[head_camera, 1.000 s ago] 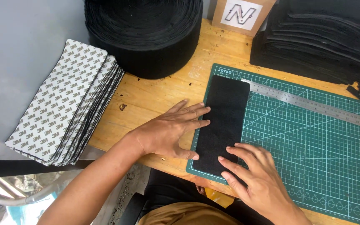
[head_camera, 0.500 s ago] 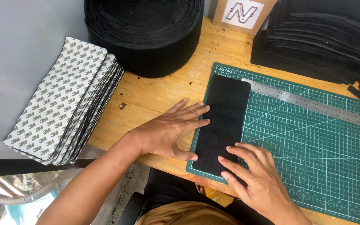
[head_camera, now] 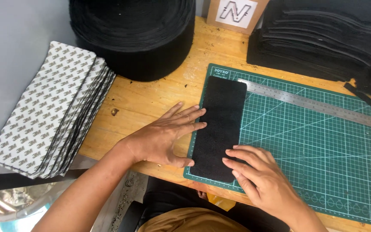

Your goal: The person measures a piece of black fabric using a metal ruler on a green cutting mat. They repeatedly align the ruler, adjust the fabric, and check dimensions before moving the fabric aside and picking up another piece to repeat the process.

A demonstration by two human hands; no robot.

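A black rectangular fabric strip [head_camera: 220, 124] lies flat along the left side of a green cutting mat [head_camera: 314, 141]. My left hand [head_camera: 164, 137] rests flat on the wooden table, its fingertips touching the strip's left edge. My right hand [head_camera: 258, 176] lies on the mat with its fingers spread on the strip's lower right corner. Neither hand grips anything.
A steel ruler [head_camera: 318, 105] lies slanted across the mat's top. A big roll of black fabric [head_camera: 134, 34] stands at the back. A stack of white-backed printed sheets [head_camera: 50, 116] sits at the left edge. Piles of black pieces [head_camera: 331, 34] fill the back right, beside a small cardboard box [head_camera: 237, 13].
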